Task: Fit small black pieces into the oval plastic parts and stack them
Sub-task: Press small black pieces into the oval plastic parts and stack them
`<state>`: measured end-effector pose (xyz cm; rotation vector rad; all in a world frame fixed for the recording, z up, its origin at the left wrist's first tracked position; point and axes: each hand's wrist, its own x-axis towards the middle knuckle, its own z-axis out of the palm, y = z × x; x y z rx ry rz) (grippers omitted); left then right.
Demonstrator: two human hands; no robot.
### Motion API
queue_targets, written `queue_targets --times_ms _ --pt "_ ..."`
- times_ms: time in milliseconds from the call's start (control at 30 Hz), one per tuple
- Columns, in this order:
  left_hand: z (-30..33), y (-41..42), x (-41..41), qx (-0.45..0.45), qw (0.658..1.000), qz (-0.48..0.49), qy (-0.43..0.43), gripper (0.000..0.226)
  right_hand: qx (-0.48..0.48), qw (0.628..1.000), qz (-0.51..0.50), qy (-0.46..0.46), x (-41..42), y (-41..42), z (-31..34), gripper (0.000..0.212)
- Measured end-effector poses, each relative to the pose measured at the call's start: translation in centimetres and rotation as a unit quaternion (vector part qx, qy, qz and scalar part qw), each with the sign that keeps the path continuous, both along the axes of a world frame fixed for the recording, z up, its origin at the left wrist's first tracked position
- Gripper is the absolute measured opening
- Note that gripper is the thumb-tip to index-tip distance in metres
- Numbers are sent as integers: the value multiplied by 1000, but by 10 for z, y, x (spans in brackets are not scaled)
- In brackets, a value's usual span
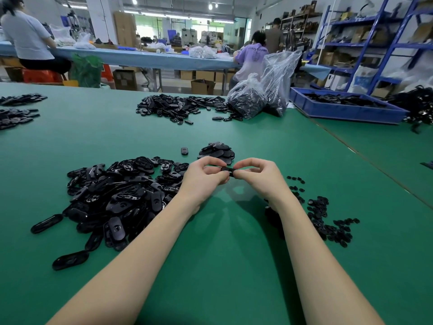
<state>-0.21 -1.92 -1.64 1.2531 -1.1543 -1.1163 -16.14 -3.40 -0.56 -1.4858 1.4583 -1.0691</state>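
1. A black oval part point(227, 170) is pinched between both hands, held up above the green table point(234, 254), roughly mid-frame.
2. The left hand point(203, 177) is curled around its left end, fingertips tight on it.
3. The right hand point(254, 175) is curled onto the right end, thumb and forefinger narrow. Whether a small piece is already seated can't be told, too much is hidden by fingers.
4. A big loose pile of oval parts point(117, 198) is spread just left of the left forearm.
5. Small black pieces point(328, 221) are scattered right of the right forearm.
6. A neat little stack point(216, 150) is sat just behind the hands, with one lone part point(184, 151) left beside it.
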Motion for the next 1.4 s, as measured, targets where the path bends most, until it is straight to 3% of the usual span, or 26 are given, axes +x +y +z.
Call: queue_targets --times_ms 767,1300,1400 --pt "7 2 3 -16 1000 -1 -26 24 30 998 -10 -52 0 3 5 10" --pt "9 2 5 -23 997 -23 -72 21 32 999 -8 -38 1 0 3 12" --pt "10 -1 8 -11 998 -32 -55 22 48 998 3 -30 -2 2 4 23"
